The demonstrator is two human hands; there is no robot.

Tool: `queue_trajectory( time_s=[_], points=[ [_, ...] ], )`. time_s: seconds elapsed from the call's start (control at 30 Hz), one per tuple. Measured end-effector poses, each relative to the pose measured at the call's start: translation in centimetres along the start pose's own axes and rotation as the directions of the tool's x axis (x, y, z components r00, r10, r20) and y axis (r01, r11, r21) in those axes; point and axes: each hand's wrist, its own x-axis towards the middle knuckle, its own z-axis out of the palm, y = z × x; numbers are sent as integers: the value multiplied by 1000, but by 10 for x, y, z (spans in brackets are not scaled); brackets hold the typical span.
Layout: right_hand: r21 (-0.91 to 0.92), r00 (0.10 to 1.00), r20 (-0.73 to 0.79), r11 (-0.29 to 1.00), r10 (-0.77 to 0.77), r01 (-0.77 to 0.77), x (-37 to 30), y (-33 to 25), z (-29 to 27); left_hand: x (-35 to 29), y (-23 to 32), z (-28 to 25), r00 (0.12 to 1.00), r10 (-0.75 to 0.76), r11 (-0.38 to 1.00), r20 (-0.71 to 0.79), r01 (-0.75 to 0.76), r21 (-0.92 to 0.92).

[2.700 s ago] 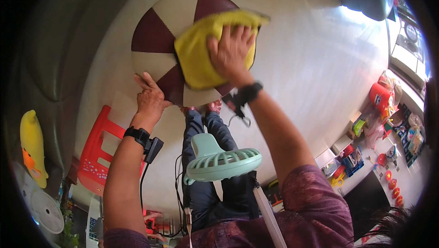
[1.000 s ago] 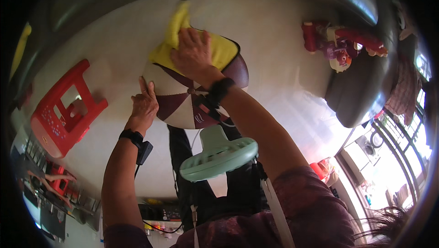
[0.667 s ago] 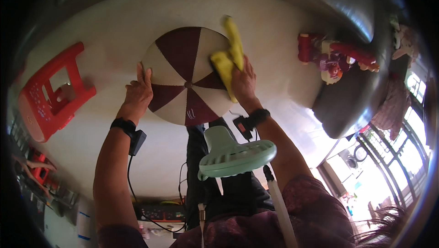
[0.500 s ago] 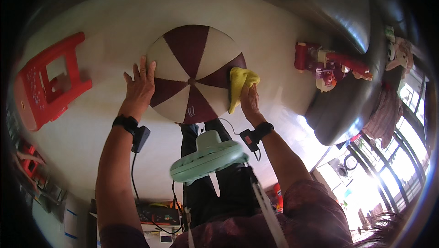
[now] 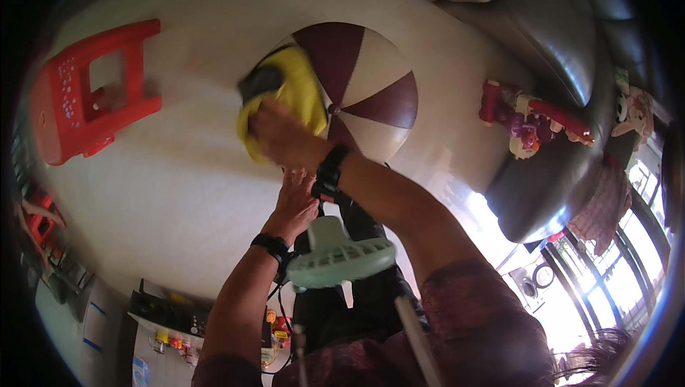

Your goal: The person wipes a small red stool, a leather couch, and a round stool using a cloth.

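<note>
The R hand [image 5: 282, 133] is clamped on a yellow cloth [image 5: 308, 94], fingers bent into it, tho blur hides exact finger placement. The cloth, w/ a dark patch at its upper L, is bunched over the L side of a round padded seat [image 5: 385, 105] w/ maroon & cream wedges and a centre button. The L hand [image 5: 296, 201] is just below, near the seat's lower L edge, partly behind the R wrist; can't tell if its fingers grip anything. Black wrist straps [image 5: 270, 245] on both arms. Btwn the forearms: a pale green fan [image 5: 341, 262]. Seat is on the pale floor [image 5: 178, 201], approx. upper centre of view. Well to the L, a red plastic stool [image 5: 57, 101] on its side; to the R, red/purple toys [image 5: 528, 124] by a dark glossy sofa [image 5: 539, 191].
</note>
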Motion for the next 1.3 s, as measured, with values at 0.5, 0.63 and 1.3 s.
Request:
queue_trajectory(
  time_s=[0.5,0.63,1.3],
  points=[
    [8,444,42,444,895,-896,-30,167,-73,-5,4,5,993,-60,991,-104,71,114],
    [-29,502,-212,508,839,-861,-103,160,-39,-1,6,19,987,-48,990,-151,67,122],
    [286,356,-373,471,857,-834,-133,90,-67,3,22,-37,996,-21,987,84,7,161]
  ],
)
